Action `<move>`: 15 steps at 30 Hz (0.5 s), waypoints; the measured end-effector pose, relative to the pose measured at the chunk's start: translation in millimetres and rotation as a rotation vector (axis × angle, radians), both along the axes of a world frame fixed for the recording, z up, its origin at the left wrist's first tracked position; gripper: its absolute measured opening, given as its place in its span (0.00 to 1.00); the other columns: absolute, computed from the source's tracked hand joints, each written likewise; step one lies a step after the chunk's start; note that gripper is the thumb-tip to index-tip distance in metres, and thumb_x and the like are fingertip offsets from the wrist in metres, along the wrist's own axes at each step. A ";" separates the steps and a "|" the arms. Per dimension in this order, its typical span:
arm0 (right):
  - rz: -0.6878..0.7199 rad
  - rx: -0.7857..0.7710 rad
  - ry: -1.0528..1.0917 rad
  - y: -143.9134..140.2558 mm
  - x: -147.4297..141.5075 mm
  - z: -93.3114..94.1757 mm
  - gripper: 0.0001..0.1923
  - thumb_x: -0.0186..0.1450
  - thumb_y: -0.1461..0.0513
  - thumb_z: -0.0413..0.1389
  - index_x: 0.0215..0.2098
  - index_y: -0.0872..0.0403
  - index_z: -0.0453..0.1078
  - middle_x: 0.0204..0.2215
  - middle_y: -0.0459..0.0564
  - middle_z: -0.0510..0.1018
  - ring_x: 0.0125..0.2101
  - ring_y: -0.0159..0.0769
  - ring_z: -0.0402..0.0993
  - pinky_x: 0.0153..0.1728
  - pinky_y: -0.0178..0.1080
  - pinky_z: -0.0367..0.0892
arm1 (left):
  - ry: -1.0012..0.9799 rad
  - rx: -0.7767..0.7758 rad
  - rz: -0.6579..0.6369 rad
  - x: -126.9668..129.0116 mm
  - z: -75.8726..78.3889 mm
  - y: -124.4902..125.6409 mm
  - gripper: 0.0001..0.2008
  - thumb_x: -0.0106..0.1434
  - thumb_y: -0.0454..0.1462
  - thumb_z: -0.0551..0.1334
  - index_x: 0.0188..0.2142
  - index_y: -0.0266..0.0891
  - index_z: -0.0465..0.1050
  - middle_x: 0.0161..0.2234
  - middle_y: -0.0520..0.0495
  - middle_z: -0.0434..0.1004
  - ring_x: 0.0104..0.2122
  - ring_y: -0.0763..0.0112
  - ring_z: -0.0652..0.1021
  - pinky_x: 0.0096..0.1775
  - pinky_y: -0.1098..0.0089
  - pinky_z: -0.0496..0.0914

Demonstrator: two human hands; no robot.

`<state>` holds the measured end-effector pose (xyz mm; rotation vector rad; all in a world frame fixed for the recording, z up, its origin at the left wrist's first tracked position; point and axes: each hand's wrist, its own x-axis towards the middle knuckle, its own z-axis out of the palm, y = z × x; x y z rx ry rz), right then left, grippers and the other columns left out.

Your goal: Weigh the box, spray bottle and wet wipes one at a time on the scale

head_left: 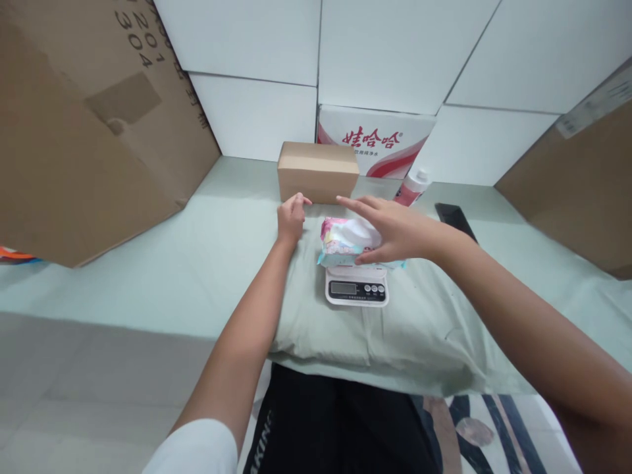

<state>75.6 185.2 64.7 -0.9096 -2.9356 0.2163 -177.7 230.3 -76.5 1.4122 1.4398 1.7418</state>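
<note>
A Wahaha water carton point(378, 139) is standing before white wall tiles point(257, 112), behind a white-capped bottle point(413, 187). 2 large cardboard boxes point(99, 151) are flanking them.

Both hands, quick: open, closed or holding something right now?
Left hand: loosely curled near the small cardboard box, nothing visible in it.
Right hand: open, spread at the soft pack on the scale; whether it touches cannot be told.
</note>
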 end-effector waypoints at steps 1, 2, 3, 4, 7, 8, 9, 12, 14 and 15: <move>-0.008 -0.003 -0.024 -0.8 -3.3 -3.0 0.60 0.59 0.45 0.68 0.80 0.44 0.41 0.66 0.62 0.68 0.53 0.58 0.74 0.47 0.48 0.69 | 0.000 0.005 0.001 0.0 -0.3 0.2 0.29 0.74 0.58 0.51 0.29 0.42 0.77 0.16 0.53 0.61 0.20 0.69 0.67 0.30 0.65 0.63; -0.017 -0.002 -0.057 -2.0 -7.2 -6.5 0.60 0.59 0.45 0.69 0.80 0.44 0.43 0.65 0.62 0.69 0.51 0.57 0.75 0.45 0.46 0.69 | 0.001 0.008 0.003 0.0 -0.7 0.5 0.30 0.74 0.58 0.50 0.29 0.42 0.77 0.16 0.53 0.61 0.20 0.69 0.67 0.30 0.65 0.63; -0.028 0.006 -0.093 -3.5 -11.4 -10.0 0.59 0.59 0.46 0.69 0.79 0.44 0.45 0.64 0.62 0.69 0.49 0.56 0.75 0.42 0.44 0.68 | 0.003 0.010 0.006 -0.1 -1.0 0.8 0.30 0.74 0.58 0.50 0.29 0.42 0.77 0.16 0.53 0.61 0.20 0.69 0.67 0.30 0.65 0.63; -0.038 0.020 -0.127 -5.2 -15.3 -13.2 0.57 0.59 0.47 0.68 0.79 0.45 0.47 0.63 0.62 0.71 0.48 0.56 0.75 0.40 0.43 0.67 | 0.006 0.008 0.008 -0.1 -1.3 1.0 0.30 0.74 0.58 0.50 0.29 0.42 0.77 0.16 0.53 0.61 0.20 0.69 0.67 0.30 0.65 0.63; -0.051 0.057 -0.185 -8.9 -24.0 -17.7 0.50 0.62 0.49 0.65 0.77 0.46 0.52 0.58 0.62 0.74 0.47 0.56 0.75 0.36 0.39 0.62 | 0.015 -0.003 0.007 0.0 -0.8 0.9 0.29 0.75 0.57 0.50 0.29 0.42 0.77 0.16 0.52 0.61 0.21 0.68 0.67 0.30 0.65 0.63; -0.054 0.060 -0.189 -9.5 -25.2 -17.1 0.48 0.63 0.49 0.65 0.77 0.46 0.53 0.57 0.62 0.74 0.47 0.55 0.75 0.35 0.39 0.60 | 0.014 -0.004 0.005 0.1 -0.3 0.6 0.29 0.75 0.56 0.50 0.29 0.42 0.77 0.16 0.52 0.61 0.21 0.68 0.67 0.30 0.65 0.63; -0.055 0.058 -0.189 -9.9 -25.5 -15.7 0.48 0.63 0.49 0.64 0.76 0.45 0.53 0.56 0.61 0.75 0.47 0.55 0.75 0.34 0.39 0.60 | 0.011 -0.004 0.001 0.3 0.3 0.2 0.29 0.75 0.56 0.50 0.29 0.42 0.77 0.16 0.52 0.61 0.21 0.68 0.67 0.30 0.66 0.63; -0.079 0.016 -0.174 -11.9 -18.6 -7.2 0.47 0.63 0.51 0.64 0.76 0.45 0.54 0.55 0.60 0.75 0.44 0.52 0.76 0.34 0.39 0.61 | -0.012 -0.006 -0.001 0.6 1.7 -0.3 0.28 0.74 0.56 0.51 0.28 0.42 0.76 0.16 0.53 0.61 0.20 0.69 0.67 0.30 0.66 0.63; -0.124 -0.053 -0.120 -15.5 -5.0 -0.1 0.46 0.63 0.52 0.64 0.76 0.45 0.54 0.56 0.59 0.76 0.44 0.52 0.77 0.37 0.41 0.65 | -0.028 -0.012 0.009 0.5 1.7 0.4 0.29 0.74 0.57 0.51 0.28 0.42 0.76 0.16 0.53 0.61 0.20 0.69 0.67 0.30 0.66 0.63; -0.151 -0.094 -0.078 -18.0 5.3 3.1 0.45 0.63 0.52 0.64 0.75 0.44 0.55 0.57 0.58 0.76 0.46 0.53 0.77 0.40 0.44 0.68 | -0.037 -0.015 0.017 0.4 1.4 1.0 0.29 0.73 0.57 0.51 0.28 0.42 0.76 0.16 0.53 0.61 0.20 0.69 0.67 0.30 0.66 0.63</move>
